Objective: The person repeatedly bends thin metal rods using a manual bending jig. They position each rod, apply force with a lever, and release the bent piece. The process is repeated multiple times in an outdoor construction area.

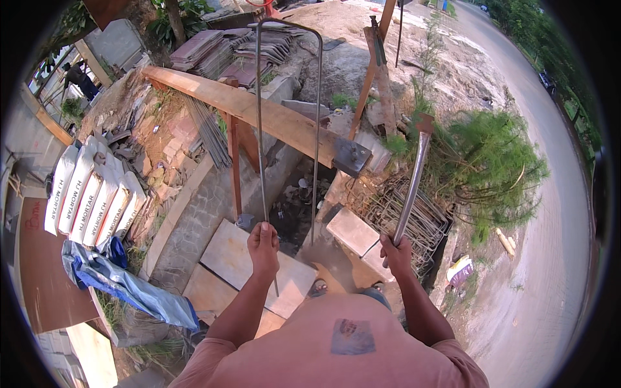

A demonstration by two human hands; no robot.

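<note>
My left hand (263, 250) is closed round one leg of a thin steel rod (260, 129) bent into a tall U. Its bend points away from me, and the other leg hangs free to the right. In my right hand (396, 251) is a shiny metal bar (412, 184), tilted up and away, with a rusty flat piece at its far end. Between the two hands, farther off, a long wooden plank (239, 100) slopes on wooden posts. A dark metal block (351, 157) sits at its near right end, apart from both hands.
Pale slabs (226, 252) lie around my feet beside a dark pit (297, 200). Bent steel frames (411, 216) are heaped at right, by a green bush (498, 168). Stacked white sacks (97, 194) and a blue tarp (132, 284) are at left. Another person (79, 81) is far left.
</note>
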